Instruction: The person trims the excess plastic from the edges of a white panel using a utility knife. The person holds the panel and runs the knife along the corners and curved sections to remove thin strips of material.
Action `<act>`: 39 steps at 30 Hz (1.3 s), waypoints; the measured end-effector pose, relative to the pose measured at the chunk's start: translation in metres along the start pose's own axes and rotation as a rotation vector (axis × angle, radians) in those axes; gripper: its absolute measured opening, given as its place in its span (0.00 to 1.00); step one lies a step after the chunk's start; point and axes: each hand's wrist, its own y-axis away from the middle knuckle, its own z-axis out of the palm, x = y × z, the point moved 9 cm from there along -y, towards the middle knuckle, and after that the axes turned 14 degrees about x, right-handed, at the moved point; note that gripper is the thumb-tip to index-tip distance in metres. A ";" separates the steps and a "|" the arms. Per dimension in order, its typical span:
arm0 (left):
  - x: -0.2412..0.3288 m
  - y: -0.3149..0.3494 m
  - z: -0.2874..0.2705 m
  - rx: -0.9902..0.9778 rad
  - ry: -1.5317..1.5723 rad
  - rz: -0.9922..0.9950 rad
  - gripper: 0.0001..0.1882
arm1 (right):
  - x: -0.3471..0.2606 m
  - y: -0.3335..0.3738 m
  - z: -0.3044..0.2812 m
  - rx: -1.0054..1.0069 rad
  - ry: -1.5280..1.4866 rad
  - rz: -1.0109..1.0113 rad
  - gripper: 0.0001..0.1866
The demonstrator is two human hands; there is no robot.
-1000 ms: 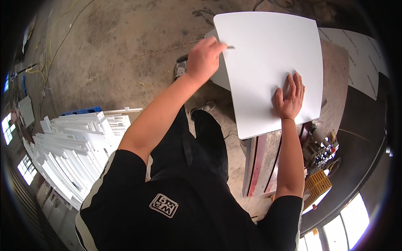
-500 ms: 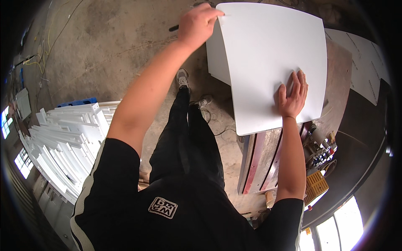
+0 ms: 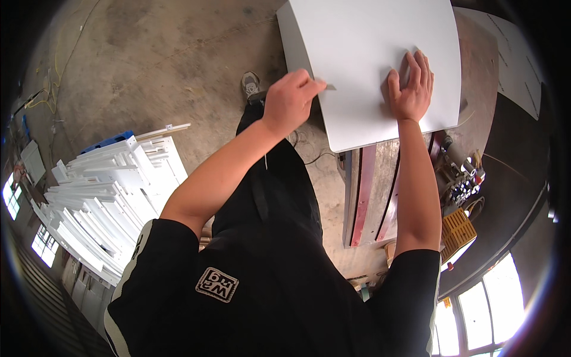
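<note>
Left hand (image 3: pixel 289 101) has moved nearer along the edge, pinching a thin blade-like strip (image 3: pixel 331 87) | right hand (image 3: pixel 411 89) flat, fingers loosely spread, presumably steadying white panel (image 3: pixel 357 47) | panel atop striped workbench (image 3: pixel 375 190)

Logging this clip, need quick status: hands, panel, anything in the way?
Left hand pinching thin piece near left edge of white panel. Right hand spread on panel. White strips piled at left, not in hands' way.

The view's upper edge cuts off the white panel (image 3: pixel 364 70).
</note>
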 end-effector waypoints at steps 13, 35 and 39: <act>0.048 0.102 0.012 -0.289 0.392 -0.208 0.10 | 0.004 0.002 0.000 -0.004 -0.026 0.023 0.31; -0.093 -0.131 -0.016 0.251 -0.026 0.064 0.10 | -0.001 0.000 -0.003 -0.014 0.002 0.017 0.31; -0.054 -0.070 -0.008 0.185 0.011 0.028 0.10 | -0.001 0.000 -0.002 -0.002 -0.005 0.011 0.31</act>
